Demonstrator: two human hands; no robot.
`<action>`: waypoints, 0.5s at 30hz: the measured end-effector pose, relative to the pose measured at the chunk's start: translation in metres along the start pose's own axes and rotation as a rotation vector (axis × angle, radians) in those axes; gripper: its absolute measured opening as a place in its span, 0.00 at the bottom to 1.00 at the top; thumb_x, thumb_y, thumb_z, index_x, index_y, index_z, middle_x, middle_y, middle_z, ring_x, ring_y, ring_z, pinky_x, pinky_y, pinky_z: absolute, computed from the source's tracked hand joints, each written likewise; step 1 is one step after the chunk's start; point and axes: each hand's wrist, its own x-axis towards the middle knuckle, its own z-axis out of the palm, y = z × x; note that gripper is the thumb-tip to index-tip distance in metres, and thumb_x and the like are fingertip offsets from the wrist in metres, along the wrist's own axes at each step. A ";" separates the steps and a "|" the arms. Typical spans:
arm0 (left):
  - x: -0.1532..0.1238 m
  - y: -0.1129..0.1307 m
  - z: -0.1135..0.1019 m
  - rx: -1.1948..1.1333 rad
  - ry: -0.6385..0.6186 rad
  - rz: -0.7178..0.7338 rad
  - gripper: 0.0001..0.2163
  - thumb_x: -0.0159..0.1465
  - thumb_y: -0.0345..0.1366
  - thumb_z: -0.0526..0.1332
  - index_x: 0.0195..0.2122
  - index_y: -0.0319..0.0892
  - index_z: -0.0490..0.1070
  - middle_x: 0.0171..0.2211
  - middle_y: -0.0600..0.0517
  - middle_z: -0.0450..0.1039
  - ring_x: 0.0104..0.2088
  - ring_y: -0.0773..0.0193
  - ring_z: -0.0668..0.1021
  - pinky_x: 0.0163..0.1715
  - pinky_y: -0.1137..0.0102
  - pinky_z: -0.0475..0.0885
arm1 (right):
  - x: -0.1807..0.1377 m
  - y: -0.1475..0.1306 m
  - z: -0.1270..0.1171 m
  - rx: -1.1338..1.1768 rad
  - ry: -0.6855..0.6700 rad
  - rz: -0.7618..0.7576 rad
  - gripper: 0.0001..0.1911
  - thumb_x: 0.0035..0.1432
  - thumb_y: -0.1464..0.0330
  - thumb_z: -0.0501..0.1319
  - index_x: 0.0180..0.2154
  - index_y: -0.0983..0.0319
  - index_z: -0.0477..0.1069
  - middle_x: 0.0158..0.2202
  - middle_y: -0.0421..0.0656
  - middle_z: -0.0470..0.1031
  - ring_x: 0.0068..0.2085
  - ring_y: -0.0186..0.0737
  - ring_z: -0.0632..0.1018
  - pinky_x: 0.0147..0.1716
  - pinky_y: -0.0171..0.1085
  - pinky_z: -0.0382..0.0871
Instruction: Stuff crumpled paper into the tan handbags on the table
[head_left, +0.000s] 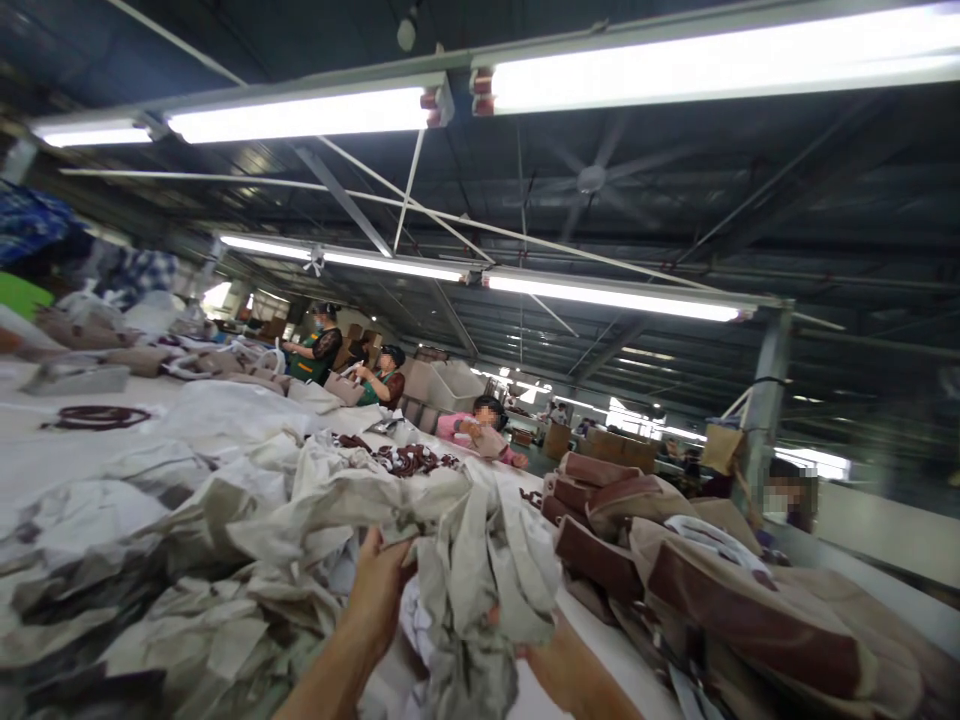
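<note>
Cream fabric (480,560) hangs bunched between the person's two hands at the near edge of the long table (45,440), lifted just clear of the loose heap of pale cloth (225,520) it seems to come from. The left hand (382,585) has its fingers curled into the upper folds, gripping them. The right hand (551,665) sits lower, mostly hidden under the drooping cloth — I cannot tell whether its fingers are closed on it. My worry is tangling: the lifted piece looks caught up with its neighbours, so a pull could drag extra pieces off the heap or tip them against the stacked tan-and-maroon bags (675,570) just beside it. Further down, other workers (382,375) sit sorting.
</note>
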 end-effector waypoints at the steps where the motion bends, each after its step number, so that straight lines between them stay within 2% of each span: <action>1: 0.002 0.006 -0.004 0.054 -0.040 0.052 0.30 0.44 0.32 0.69 0.52 0.47 0.70 0.56 0.44 0.76 0.56 0.46 0.77 0.51 0.56 0.77 | 0.002 -0.005 -0.003 0.020 0.023 -0.028 0.36 0.39 0.50 0.78 0.48 0.58 0.75 0.49 0.52 0.78 0.51 0.57 0.75 0.43 0.49 0.73; 2: 0.004 0.011 -0.007 0.125 -0.117 0.098 0.32 0.45 0.35 0.69 0.55 0.50 0.70 0.62 0.45 0.71 0.62 0.45 0.72 0.55 0.54 0.74 | 0.003 -0.011 -0.004 0.027 0.038 -0.046 0.41 0.39 0.47 0.77 0.52 0.58 0.72 0.52 0.53 0.76 0.53 0.59 0.75 0.44 0.50 0.74; 4: 0.004 0.018 -0.011 0.315 -0.354 0.176 0.32 0.47 0.40 0.70 0.56 0.52 0.71 0.71 0.49 0.57 0.70 0.43 0.60 0.65 0.51 0.65 | 0.002 -0.026 -0.002 -0.014 0.034 -0.057 0.49 0.40 0.40 0.74 0.58 0.58 0.68 0.54 0.54 0.75 0.52 0.59 0.76 0.43 0.51 0.74; 6: 0.002 0.017 -0.012 0.524 -0.534 0.217 0.25 0.51 0.43 0.70 0.52 0.49 0.76 0.71 0.48 0.55 0.72 0.42 0.54 0.70 0.50 0.55 | 0.000 -0.036 0.005 -0.060 0.045 -0.056 0.50 0.40 0.37 0.71 0.58 0.58 0.68 0.52 0.54 0.76 0.49 0.57 0.76 0.41 0.49 0.74; 7: -0.001 0.014 -0.011 0.602 -0.550 0.233 0.22 0.53 0.44 0.69 0.49 0.47 0.79 0.70 0.45 0.59 0.71 0.41 0.56 0.70 0.49 0.53 | -0.001 -0.038 0.008 -0.067 0.039 -0.066 0.49 0.41 0.37 0.71 0.58 0.58 0.68 0.52 0.53 0.76 0.49 0.56 0.76 0.41 0.48 0.74; 9: -0.006 0.006 -0.006 0.693 -0.500 0.298 0.16 0.55 0.43 0.68 0.44 0.45 0.81 0.61 0.40 0.71 0.66 0.39 0.64 0.70 0.47 0.53 | -0.003 -0.038 0.012 -0.005 0.041 -0.079 0.44 0.43 0.40 0.72 0.55 0.58 0.71 0.51 0.50 0.77 0.51 0.54 0.75 0.46 0.47 0.73; 11: -0.013 -0.003 0.000 0.797 -0.494 0.411 0.11 0.57 0.38 0.67 0.41 0.46 0.82 0.51 0.42 0.78 0.58 0.42 0.71 0.66 0.50 0.58 | -0.003 -0.035 0.012 0.134 0.085 -0.025 0.39 0.39 0.43 0.75 0.48 0.58 0.75 0.48 0.48 0.79 0.54 0.52 0.74 0.50 0.44 0.72; 13: -0.018 -0.011 0.005 0.894 -0.530 0.522 0.09 0.58 0.33 0.65 0.39 0.47 0.81 0.42 0.45 0.79 0.50 0.47 0.74 0.58 0.56 0.65 | -0.001 -0.033 0.010 0.282 0.129 0.069 0.35 0.33 0.49 0.79 0.41 0.59 0.77 0.44 0.45 0.80 0.52 0.51 0.76 0.50 0.43 0.73; 15: -0.019 -0.015 0.008 0.817 -0.424 0.557 0.10 0.56 0.30 0.66 0.39 0.47 0.78 0.37 0.49 0.77 0.43 0.52 0.75 0.49 0.62 0.69 | 0.003 -0.031 0.007 0.404 0.152 0.133 0.30 0.29 0.55 0.81 0.35 0.59 0.76 0.39 0.43 0.81 0.49 0.50 0.78 0.48 0.42 0.75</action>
